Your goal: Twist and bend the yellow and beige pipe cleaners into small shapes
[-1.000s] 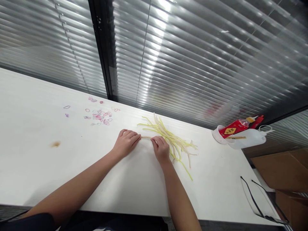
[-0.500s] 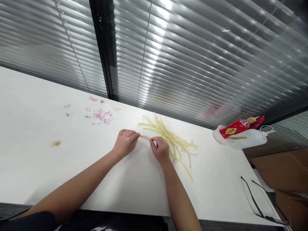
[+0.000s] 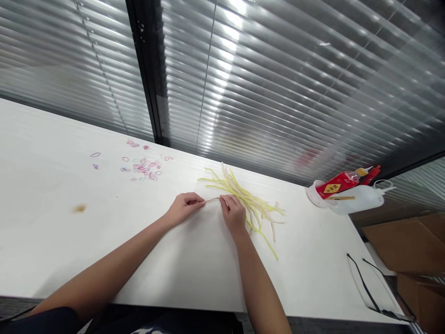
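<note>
A thin beige pipe cleaner runs between my two hands above the white table. My left hand pinches its left end between thumb and fingers. At the other end, my right hand has its fingertips closed on it. Just beyond and to the right of my right hand lies a loose pile of yellow and beige pipe cleaners, partly covered by that hand. Farther left, several small coloured rubber bands are scattered on the table.
At the back right stands a white tub, with a red bottle and a white squeeze bottle lying in it. Black-framed glasses rest at the right front edge. Window blinds rise behind the table; cardboard boxes are at right.
My left hand has shifted slightly right and down, and its fingers now point along the pipe cleaner. My right hand's fingers have turned a little, still gripping the other end.
</note>
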The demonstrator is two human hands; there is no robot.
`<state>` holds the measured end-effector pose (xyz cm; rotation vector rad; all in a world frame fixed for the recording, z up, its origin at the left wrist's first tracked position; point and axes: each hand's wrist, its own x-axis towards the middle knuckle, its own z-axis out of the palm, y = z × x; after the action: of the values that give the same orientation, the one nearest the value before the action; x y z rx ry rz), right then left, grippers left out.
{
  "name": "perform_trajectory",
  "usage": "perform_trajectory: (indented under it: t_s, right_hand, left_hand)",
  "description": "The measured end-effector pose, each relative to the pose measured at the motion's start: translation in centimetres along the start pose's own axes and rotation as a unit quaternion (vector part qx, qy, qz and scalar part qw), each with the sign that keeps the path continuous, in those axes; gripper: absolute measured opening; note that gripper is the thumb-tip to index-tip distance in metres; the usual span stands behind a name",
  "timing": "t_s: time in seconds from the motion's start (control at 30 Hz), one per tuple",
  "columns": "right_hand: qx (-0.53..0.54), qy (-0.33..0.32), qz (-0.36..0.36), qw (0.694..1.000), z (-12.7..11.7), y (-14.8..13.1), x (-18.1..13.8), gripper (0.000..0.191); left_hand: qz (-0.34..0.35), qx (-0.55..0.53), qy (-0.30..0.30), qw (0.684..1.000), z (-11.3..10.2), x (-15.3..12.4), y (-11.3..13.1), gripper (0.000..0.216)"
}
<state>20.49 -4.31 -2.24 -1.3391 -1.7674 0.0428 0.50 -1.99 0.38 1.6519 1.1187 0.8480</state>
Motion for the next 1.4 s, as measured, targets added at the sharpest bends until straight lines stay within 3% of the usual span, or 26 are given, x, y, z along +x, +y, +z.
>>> perform_trajectory:
  t_s: [0.13,0.23,0.47,0.8,1.03,1.2,1.4]
  right_hand:
    - [0.011,0.010,0.000,1.000,-0.2,-0.2,0.1,0.021]
    - [0.015,0.017,-0.008,1.000,-0.2,-0.2,0.0,0.021]
    - [0.005,0.040,-0.020,0.999,0.1,-0.2,-0.2,0.019]
    - [0.074,0.023,-0.021,0.997,0.5,-1.5,-0.2,0.016]
    - [0.194,-0.017,0.079,0.978,0.7,-3.4,-0.3,0.010]
    - [0.221,-0.038,0.128,0.966,0.9,-3.9,-0.3,0.011]
    - [0.224,-0.043,0.125,0.965,0.7,-3.9,-0.4,0.013]
  left_hand:
    - [-0.101,-0.139,-0.098,0.980,0.1,0.0,-0.3,0.020]
    - [-0.174,-0.220,-0.130,0.951,0.1,0.0,-0.3,0.015]
    - [-0.243,-0.384,-0.064,0.888,0.0,0.5,-0.4,0.007]
    - [-0.223,-0.489,0.043,0.842,0.4,1.0,-0.4,0.007]
    - [-0.183,-0.515,0.098,0.832,0.7,1.1,0.1,0.011]
    - [-0.184,-0.543,0.104,0.813,0.7,1.1,0.4,0.015]
    - [-0.180,-0.567,0.090,0.799,0.7,0.9,0.1,0.017]
